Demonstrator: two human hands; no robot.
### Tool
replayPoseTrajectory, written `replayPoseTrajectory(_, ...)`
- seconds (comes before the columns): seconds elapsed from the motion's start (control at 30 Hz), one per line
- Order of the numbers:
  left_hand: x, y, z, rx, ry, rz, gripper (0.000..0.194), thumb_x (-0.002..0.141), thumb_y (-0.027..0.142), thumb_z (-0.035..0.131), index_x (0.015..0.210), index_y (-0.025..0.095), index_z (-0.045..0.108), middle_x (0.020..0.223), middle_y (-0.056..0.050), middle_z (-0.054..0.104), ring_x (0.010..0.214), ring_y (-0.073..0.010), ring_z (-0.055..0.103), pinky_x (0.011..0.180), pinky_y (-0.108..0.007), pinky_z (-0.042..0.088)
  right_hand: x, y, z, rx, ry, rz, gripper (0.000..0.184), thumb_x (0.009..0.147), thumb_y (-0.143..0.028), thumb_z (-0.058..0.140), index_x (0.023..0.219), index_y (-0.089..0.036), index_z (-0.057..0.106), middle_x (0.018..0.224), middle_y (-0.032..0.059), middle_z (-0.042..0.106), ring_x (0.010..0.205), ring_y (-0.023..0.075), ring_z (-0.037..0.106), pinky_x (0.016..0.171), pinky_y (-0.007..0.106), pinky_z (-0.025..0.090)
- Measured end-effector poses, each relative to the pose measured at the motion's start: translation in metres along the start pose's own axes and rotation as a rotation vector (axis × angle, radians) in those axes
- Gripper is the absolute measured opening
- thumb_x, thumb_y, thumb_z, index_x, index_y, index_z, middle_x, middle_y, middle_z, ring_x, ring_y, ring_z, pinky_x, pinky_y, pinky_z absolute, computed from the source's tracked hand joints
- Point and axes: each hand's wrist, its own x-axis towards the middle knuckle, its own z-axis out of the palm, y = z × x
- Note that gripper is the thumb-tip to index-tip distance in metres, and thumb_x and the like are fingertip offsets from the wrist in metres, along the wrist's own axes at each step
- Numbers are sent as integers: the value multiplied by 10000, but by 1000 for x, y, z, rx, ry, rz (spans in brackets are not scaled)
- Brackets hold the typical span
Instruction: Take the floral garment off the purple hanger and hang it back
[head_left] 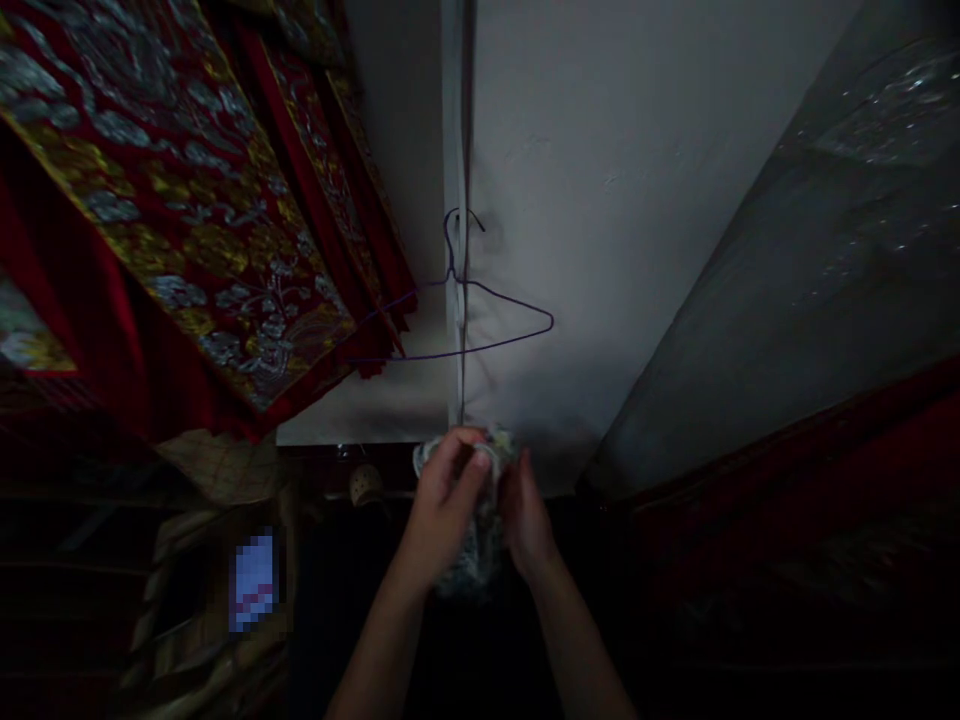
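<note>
In the dim light my left hand is closed, thumb and fingers pinching a crumpled bundle of pale, fluffy cloth. Opposite it, my right hand is turned palm inward beside the bundle, its fingers blurred and partly hidden; whether it grips the cloth I cannot tell. Loose folds of the cloth hang below and between the hands. Straight above them a thin purple wire hanger hangs by its hook at a narrow pale vertical strip on the wall.
Red cloth embroidered in gold and silver hangs at the left. A dull grey plastic-like sheet slopes down on the right over dark red fabric. At lower left a lit, pixelated screen lies by a pale woven-looking object.
</note>
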Motion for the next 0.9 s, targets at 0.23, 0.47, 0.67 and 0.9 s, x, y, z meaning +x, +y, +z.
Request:
replayPoseTrajectory(0.23,9,26,-31,351,-206,142,312,1030,386,486,1307,271,572,1345,-74,623,1285,-232,548,1094,-345,386,-1,-51,27,105,-360,411,618,612,-796,744,798,-208,702,732,52,722,804,268,711,734,360,559)
replayPoseTrajectory(0.47,2,-35,-78,450,-699,-95,688,1000,679,249,1375,210,585,1263,-120,693,1128,-274,639,1000,-380,476,22,-88,21,-620,-934,529,392,596,-449,883,770,-157,687,713,-12,657,616,109,561,608,228,454)
replayPoseTrajectory(0.67,-3,-53,-138,904,-572,-152,389,930,527,560,1092,204,702,909,-73,731,865,-241,677,811,-303,505,70,-122,14,-1248,-622,-357,226,730,-144,591,911,-192,717,852,37,693,763,178,606,675,272,442)
replayPoseTrajectory(0.9,22,-4,-151,671,-499,-190,348,937,497,582,990,169,685,893,-31,680,830,-187,617,752,-257,486,162,-95,27,-974,-305,-567,573,657,-173,513,1215,-187,640,853,19,676,709,183,573,680,289,442)
